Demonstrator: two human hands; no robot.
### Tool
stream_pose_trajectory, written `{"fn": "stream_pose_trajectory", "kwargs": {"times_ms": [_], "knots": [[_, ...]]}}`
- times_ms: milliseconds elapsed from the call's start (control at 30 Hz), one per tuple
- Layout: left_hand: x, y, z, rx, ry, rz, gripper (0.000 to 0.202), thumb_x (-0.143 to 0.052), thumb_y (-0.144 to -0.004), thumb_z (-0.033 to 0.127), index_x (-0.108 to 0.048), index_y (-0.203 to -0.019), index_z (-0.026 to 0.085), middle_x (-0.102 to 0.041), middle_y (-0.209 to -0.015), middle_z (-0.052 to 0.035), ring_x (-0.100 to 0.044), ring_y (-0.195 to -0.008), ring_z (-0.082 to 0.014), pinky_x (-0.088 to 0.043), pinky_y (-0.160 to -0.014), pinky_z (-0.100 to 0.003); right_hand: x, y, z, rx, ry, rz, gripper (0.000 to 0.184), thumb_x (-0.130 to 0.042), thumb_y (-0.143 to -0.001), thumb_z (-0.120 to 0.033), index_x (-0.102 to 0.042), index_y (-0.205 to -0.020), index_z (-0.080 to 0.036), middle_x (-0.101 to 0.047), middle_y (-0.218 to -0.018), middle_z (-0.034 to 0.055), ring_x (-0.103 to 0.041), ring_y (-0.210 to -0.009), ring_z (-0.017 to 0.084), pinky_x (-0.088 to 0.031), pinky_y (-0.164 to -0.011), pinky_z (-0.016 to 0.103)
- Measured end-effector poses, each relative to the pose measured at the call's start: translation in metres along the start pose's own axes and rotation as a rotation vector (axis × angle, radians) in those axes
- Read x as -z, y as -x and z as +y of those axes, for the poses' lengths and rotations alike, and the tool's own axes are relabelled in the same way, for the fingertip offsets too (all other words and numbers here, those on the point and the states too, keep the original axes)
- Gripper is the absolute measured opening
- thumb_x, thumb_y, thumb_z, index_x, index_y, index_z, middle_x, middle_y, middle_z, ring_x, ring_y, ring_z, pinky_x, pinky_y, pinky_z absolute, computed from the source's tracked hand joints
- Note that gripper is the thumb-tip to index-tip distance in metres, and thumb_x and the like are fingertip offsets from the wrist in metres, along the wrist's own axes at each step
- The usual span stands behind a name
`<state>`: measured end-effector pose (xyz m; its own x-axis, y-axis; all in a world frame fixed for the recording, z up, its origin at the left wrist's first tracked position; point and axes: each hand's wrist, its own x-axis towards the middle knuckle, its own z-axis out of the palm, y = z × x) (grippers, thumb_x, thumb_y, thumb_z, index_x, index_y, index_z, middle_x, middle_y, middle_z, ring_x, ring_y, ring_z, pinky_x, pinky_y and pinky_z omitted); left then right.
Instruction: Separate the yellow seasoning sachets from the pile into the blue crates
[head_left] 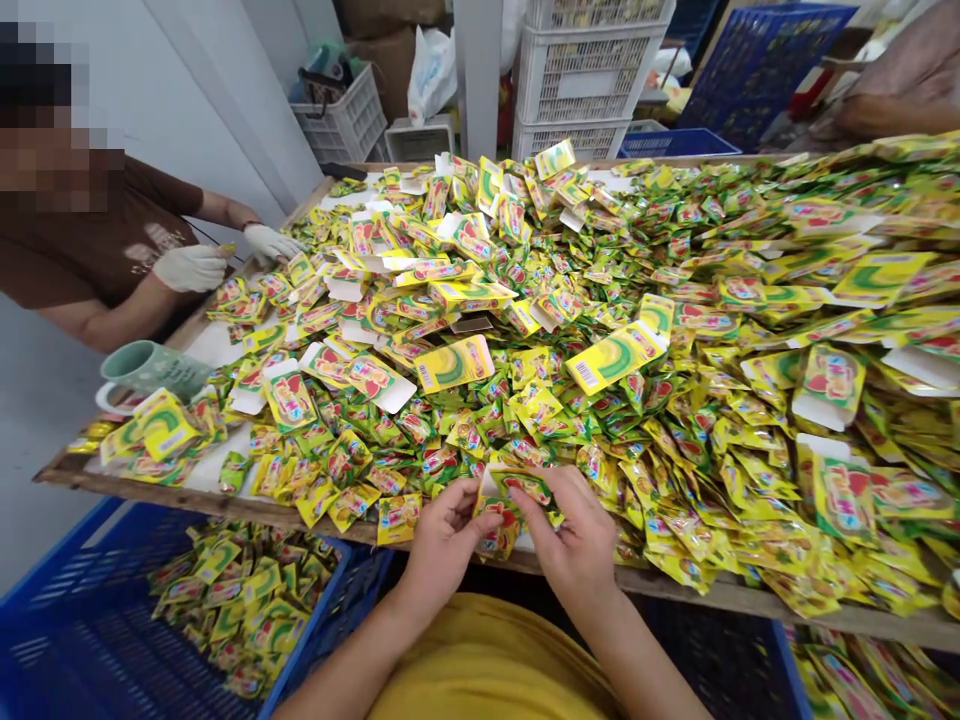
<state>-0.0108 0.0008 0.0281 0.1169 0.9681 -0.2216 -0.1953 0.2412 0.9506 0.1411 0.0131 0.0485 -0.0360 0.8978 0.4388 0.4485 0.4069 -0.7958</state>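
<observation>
At the table's near edge, my left hand [442,540] pinches a small yellow and green carton [496,538], its white flap standing up. My right hand [576,530] is closed on a small candy sachet [523,486], held at the carton's upper end. Whether the sachet is partly inside the carton I cannot tell. Loose yellow and green sachets [442,460] lie heaped just beyond both hands. Several flat or open cartons rest on the heap, among them a yellow carton [454,364] with a barcode.
A co-worker's gloved hands [191,268] are at the left table edge, near a green mug [154,368]. Below left, a blue crate [67,600] holds filled-looking cartons [247,610]. White crates [577,80] are stacked behind the table. Another person's arm [892,110] shows at far right.
</observation>
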Motion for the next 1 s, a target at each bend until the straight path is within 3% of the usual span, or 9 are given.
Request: {"fn": "stream_pose_trajectory", "kwargs": {"times_ms": [167,300,400,467,600,700,767,867,1000], "knots": [[0.0,-0.001,-0.003,-0.009,0.003,-0.033,0.021,-0.069,-0.077,0.024,-0.059,-0.094,0.017,-0.07,-0.093,-0.0037,-0.063,-0.086,-0.0166,-0.049,-0.079,-0.025,0.003,-0.002,0.0,0.046,0.073,0.104,0.023,-0.059,-0.085,-0.009,-0.059,-0.106,-0.02,-0.064,-0.094,0.0063,-0.059,-0.089,0.019,-0.048,-0.079,0.033],[-0.001,0.0,-0.004,-0.034,-0.072,-0.046,0.025,-0.068,-0.078,0.026,-0.058,-0.099,0.017,-0.067,-0.085,-0.0019,-0.061,-0.084,-0.0168,-0.047,-0.078,-0.026,0.006,-0.004,-0.003,0.133,0.119,-0.034,0.019,-0.061,-0.084,-0.011,-0.06,-0.101,-0.02,-0.064,-0.088,0.0052,-0.056,-0.083,0.02,-0.046,-0.077,0.035],[-0.002,0.002,-0.005,-0.044,-0.094,-0.032,0.022,-0.065,-0.08,0.028,-0.059,-0.098,0.016,-0.066,-0.086,-0.0026,-0.06,-0.083,-0.0168,-0.046,-0.075,-0.025,0.012,-0.004,-0.005,0.02,0.141,-0.091,0.003,-0.058,-0.087,-0.017,-0.058,-0.085,-0.018,-0.056,-0.075,0.0027,-0.052,-0.073,0.017,-0.043,-0.067,0.031],[-0.002,0.004,-0.007,-0.053,-0.103,-0.022,0.021,-0.064,-0.082,0.029,-0.06,-0.097,0.016,-0.067,-0.09,-0.0031,-0.06,-0.083,-0.0165,-0.046,-0.074,-0.024,0.018,-0.008,-0.007,-0.056,0.143,-0.175,0.011,-0.055,-0.089,-0.02,-0.055,-0.078,-0.019,-0.052,-0.072,0.0013,-0.05,-0.07,0.016,-0.041,-0.062,0.028],[-0.001,0.005,-0.012,-0.076,-0.174,-0.039,0.027,-0.065,-0.081,0.033,-0.061,-0.103,0.017,-0.066,-0.093,-0.003,-0.059,-0.084,-0.017,-0.045,-0.075,-0.024,0.03,-0.02,-0.018,-0.112,0.244,-0.514,0.014,-0.055,-0.088,-0.02,-0.058,-0.075,-0.018,-0.054,-0.078,0.0026,-0.053,-0.071,0.016,-0.041,-0.062,0.026],[0.001,0.005,-0.007,-0.081,-0.27,-0.074,0.029,-0.07,-0.077,0.034,-0.065,-0.099,0.017,-0.063,-0.083,-0.0006,-0.054,-0.076,-0.015,-0.042,-0.07,-0.023,0.04,-0.028,-0.03,-0.099,0.251,-0.654,0.012,-0.054,-0.088,-0.016,-0.063,-0.095,-0.02,-0.058,-0.091,0.0051,-0.057,-0.085,0.018,-0.046,-0.072,0.029],[0.001,0.007,0.003,-0.053,-0.222,-0.113,0.025,-0.07,-0.077,0.034,-0.065,-0.094,0.016,-0.061,-0.077,0.0006,-0.052,-0.071,-0.0134,-0.04,-0.066,-0.022,0.048,-0.031,-0.037,-0.071,0.186,-0.602,0.021,-0.054,-0.089,-0.015,-0.058,-0.109,-0.022,-0.061,-0.097,0.0051,-0.058,-0.09,0.018,-0.047,-0.077,0.029],[-0.003,0.015,0.019,0.026,-0.053,-0.208,0.022,-0.069,-0.078,0.032,-0.063,-0.091,0.015,-0.061,-0.079,0.0001,-0.052,-0.073,-0.013,-0.041,-0.067,-0.022,0.056,-0.033,-0.045,-0.003,0.115,-0.458,0.013,-0.054,-0.091,-0.017,-0.061,-0.1,-0.021,-0.063,-0.085,0.0028,-0.058,-0.078,0.015,-0.046,-0.068,0.026],[-0.007,0.03,0.015,0.12,0.015,-0.222,0.027,-0.075,-0.073,0.028,-0.063,-0.092,0.015,-0.06,-0.079,0.0007,-0.052,-0.074,-0.0126,-0.04,-0.067,-0.021,0.051,-0.018,-0.044,0.054,0.162,-0.562,0.017,-0.057,-0.089,-0.019,-0.069,-0.078,-0.021,-0.06,-0.089,0.0069,-0.054,-0.087,0.02,-0.046,-0.071,0.031]]}}
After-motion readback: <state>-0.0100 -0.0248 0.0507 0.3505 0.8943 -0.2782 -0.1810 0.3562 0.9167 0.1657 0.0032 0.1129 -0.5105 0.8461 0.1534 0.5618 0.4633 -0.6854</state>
